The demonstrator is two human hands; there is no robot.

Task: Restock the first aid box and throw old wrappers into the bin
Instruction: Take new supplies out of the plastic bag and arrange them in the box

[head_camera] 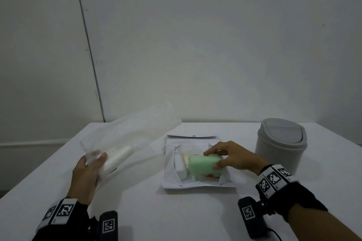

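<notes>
Left hand (86,174): gripped the lower end of a clear plastic bag (137,133), thumb pressed on its front, fingers curled behind; held above the left half of the desk (176,213).
Bag contents: a white roll (117,157) lay inside, just beside the thumb.
Right hand (233,157): pinched a green packet (201,164) by its right end, thumb below, fingers over the top.
Green packet: lay inside the first aid box (195,185), touching a white bottle (180,165) on its left.
First aid box: open, mid-desk, nearer the far edge.
Bin (278,148): grey, lid closed, upright near the far right corner, apart from the box.
</notes>
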